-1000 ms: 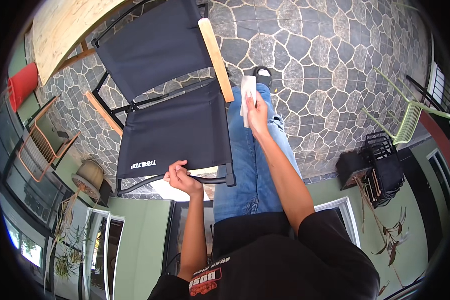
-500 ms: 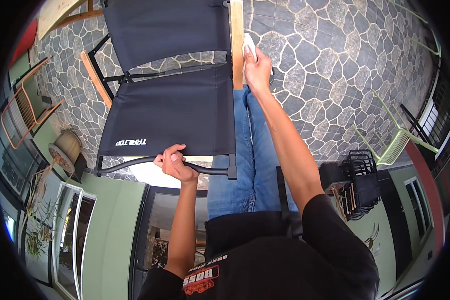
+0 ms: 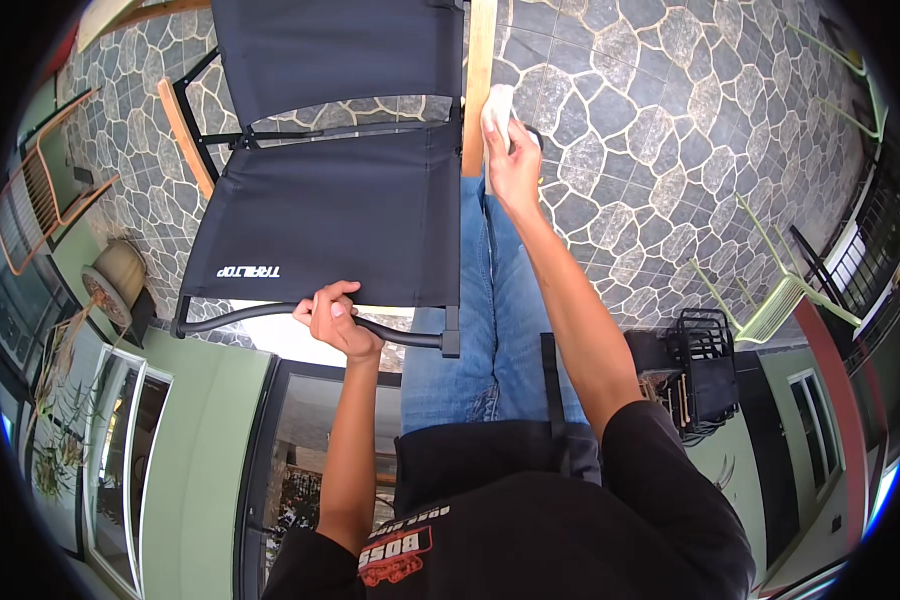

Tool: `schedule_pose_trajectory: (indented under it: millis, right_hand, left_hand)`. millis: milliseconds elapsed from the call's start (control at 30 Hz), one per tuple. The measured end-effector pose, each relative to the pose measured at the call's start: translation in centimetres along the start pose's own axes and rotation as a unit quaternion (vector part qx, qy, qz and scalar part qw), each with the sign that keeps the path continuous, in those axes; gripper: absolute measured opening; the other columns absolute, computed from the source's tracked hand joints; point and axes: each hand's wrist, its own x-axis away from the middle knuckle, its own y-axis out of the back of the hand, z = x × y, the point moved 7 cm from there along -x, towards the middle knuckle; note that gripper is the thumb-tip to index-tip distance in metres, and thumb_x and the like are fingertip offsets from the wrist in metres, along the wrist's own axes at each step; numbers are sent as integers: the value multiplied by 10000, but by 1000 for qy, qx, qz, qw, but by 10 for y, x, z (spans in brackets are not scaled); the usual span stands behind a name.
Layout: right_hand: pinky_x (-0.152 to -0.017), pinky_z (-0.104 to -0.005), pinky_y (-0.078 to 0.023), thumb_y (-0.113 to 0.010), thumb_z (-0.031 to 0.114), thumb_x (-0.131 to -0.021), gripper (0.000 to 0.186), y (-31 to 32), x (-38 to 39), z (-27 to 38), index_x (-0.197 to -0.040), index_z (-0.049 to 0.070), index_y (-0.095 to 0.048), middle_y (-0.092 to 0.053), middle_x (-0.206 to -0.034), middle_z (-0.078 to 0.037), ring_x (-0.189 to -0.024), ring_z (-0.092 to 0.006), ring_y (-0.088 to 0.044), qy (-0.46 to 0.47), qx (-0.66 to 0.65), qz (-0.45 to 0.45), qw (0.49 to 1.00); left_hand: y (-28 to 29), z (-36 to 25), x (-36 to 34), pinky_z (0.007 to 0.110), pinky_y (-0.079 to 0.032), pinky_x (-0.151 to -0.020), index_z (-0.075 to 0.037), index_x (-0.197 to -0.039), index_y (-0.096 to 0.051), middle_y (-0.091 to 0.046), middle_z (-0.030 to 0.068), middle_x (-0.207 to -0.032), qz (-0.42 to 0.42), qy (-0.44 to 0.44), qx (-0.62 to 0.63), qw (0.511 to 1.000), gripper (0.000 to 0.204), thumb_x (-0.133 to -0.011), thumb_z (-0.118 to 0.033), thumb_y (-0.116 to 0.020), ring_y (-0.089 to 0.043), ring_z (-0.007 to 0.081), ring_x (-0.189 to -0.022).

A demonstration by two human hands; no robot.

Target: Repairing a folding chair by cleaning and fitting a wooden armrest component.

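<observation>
A black fabric folding chair [image 3: 320, 215] with a dark tube frame lies across in front of me, over my lap's left side. My left hand [image 3: 338, 318] is wrapped round the curved black tube [image 3: 400, 335] at the chair's near edge. In my right hand [image 3: 515, 168] is a crumpled white cloth [image 3: 498, 106], pinched between thumb and fingers. The cloth touches the side of the light wooden armrest [image 3: 478, 80] on the chair's right. A second wooden armrest [image 3: 184, 138] shows on the chair's left.
Grey stone-patterned floor [image 3: 660, 120] spreads beyond and to the right. A pale green metal chair [image 3: 775, 305] stands at the right, and an orange wire chair [image 3: 45, 190] at the left. A planter [image 3: 118, 275] sits by the left wall. Black racks [image 3: 708, 370] stand at lower right.
My right hand has slid nearer along the armrest with the cloth, and more of the cloth shows. The left hand keeps its grip; the whole view has shifted slightly.
</observation>
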Motion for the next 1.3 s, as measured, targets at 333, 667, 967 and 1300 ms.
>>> schedule_pose_trajectory:
  millis: [333,667,967,1300]
  right_hand:
    - [-844,-335,-489,-658,172,-1002,256,0,9,4,-1138,-40,-703,-694,-1064,-145,-946,-209,-638,20,-20,-67,997]
    - [-697,-303,-441,-667,289,-1023,323,-2,-98,52,-1067,-24,-731,-618,-857,1,-775,-86,-492,100,-38,-50,993]
    - [-823,-280,-453,-636,234,-1040,281,0,85,-47,-1091,-31,-713,-637,-969,-32,-902,-91,-545,-55,-16,-3,998]
    - [-681,-275,-410,-663,305,-1025,325,-4,-55,42,-1025,-14,-726,-613,-814,5,-762,-72,-489,84,3,-94,992]
  left_hand:
    - [-1,-4,-1,338,-285,-831,-14,-800,-704,-379,-13,-527,17,0,0,1000,552,-979,-424,-380,-288,150,-649]
    - [-3,-9,-4,348,-289,-836,-22,-768,-687,-372,-6,-535,-1,-9,9,1000,591,-985,-461,-357,-310,153,-610]
    - [0,-11,-4,358,-287,-823,-29,-767,-678,-364,-4,-543,-1,-27,0,1000,557,-981,-423,-347,-313,153,-566]
    - [-1,-11,-3,362,-295,-819,-35,-766,-674,-365,5,-542,-4,-54,-10,998,561,-982,-414,-322,-324,150,-553]
